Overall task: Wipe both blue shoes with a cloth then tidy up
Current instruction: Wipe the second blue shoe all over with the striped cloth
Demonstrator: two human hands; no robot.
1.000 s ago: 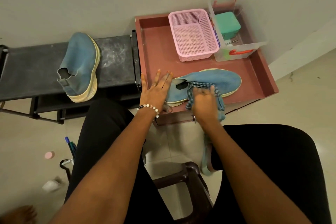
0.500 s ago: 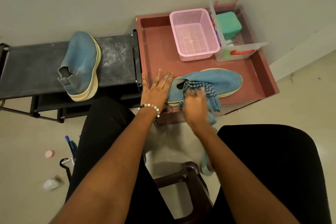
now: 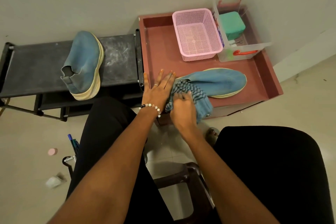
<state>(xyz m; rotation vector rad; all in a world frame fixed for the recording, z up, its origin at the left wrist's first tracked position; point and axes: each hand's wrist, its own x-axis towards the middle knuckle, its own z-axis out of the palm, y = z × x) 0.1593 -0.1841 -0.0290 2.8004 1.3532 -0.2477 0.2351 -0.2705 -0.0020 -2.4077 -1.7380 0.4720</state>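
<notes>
Shoe (image 3: 214, 81), frame centre, in red tray (image 3: 261, 71): right hand (image 3: 183, 111) grips striped cloth (image 3: 189, 91) on its heel; left hand (image 3: 160, 87) flat, fingers straight (beside heel). Second shoe (image 3: 85, 63), upper left, on black rack (image 3: 32, 67).

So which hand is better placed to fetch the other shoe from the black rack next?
Probably the left hand: open, holding nothing, nearest the shoe on the rack. The right hand grips the cloth.
</notes>
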